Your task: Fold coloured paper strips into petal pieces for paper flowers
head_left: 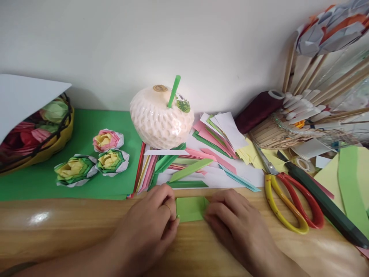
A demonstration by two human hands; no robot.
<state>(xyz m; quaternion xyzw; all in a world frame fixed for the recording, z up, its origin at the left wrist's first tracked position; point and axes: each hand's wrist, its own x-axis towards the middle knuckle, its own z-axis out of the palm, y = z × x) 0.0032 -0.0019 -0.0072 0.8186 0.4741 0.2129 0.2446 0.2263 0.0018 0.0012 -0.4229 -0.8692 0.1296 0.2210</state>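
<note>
A small light green paper piece (190,209) lies on the wooden table between my two hands, its corners folded in at both ends. My left hand (152,219) pinches its left end with bent fingers, and a ring is on one finger. At the right end, my right hand (238,223) has its curled fingers pressed together on the paper's edge. The fingertips of my right hand partly cover that end.
Folded paper strips (190,169) lie behind my hands, before a wrapped coconut (163,119) with a green straw. Scissors (288,200) and a dark green cutter (325,204) lie at right. Paper flowers (111,161) and a basket (62,134) stand left.
</note>
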